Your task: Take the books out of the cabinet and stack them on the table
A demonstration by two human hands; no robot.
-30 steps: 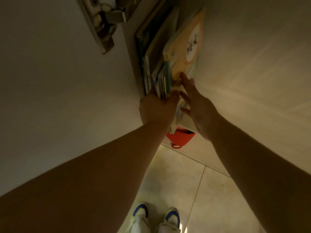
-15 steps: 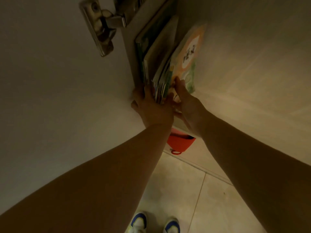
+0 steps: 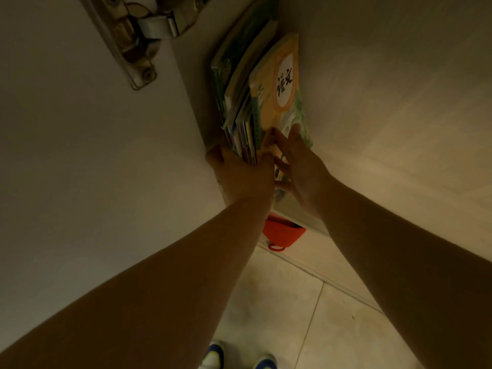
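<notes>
A row of several thin books stands on edge inside the cabinet, against its left wall. The outermost one is an orange book with a white oval label and green lower cover. My left hand cups the near ends of the row from the left, its fingers hidden behind the spines. My right hand lies flat on the orange book's cover with fingers spread, pressing it toward the row. The books are squeezed between both hands.
The open cabinet door fills the left side, with a metal hinge at the top. The pale shelf board stretches right. A red object sits below the shelf edge. Tiled floor and my shoes show underneath.
The orange book, leaning away one second ago, now stands against the row. My right hand went from fingertips on its lower edge to flat on its cover. My left hand slid further around the books.
</notes>
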